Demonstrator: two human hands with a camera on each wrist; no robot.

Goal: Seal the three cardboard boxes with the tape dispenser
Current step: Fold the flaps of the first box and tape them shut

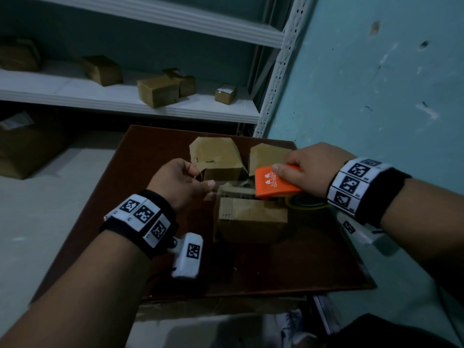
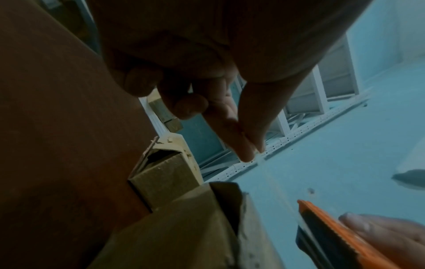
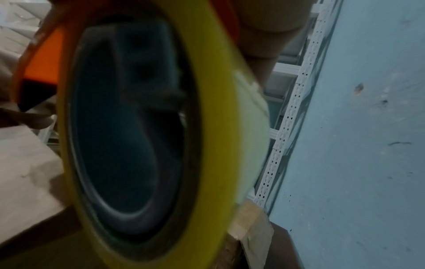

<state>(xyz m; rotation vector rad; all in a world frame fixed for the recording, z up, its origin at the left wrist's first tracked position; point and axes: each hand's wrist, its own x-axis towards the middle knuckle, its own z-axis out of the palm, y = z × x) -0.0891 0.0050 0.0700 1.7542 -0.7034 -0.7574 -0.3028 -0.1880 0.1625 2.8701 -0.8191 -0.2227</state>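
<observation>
Three brown cardboard boxes stand on the dark brown table (image 1: pixel 155 151): a near one (image 1: pixel 251 218), a far-left one with raised flaps (image 1: pixel 217 156) and a far-right one (image 1: pixel 266 153). My right hand (image 1: pixel 292 168) grips the orange tape dispenser (image 1: pixel 273 184) above the near box's far edge; its yellow tape roll (image 3: pixel 220 127) fills the right wrist view. A clear tape strip (image 1: pixel 233 189) runs from the dispenser to my left hand (image 1: pixel 204 183), which pinches its end between thumb and forefinger (image 2: pixel 248 145). The dispenser (image 2: pixel 333 234) shows low right in the left wrist view.
A white metal shelf (image 1: pixel 150 106) behind the table carries several small cardboard boxes (image 1: pixel 158 92). A teal wall (image 1: pixel 376 84) is close on the right. A larger box (image 1: pixel 27 144) sits on the floor at the left.
</observation>
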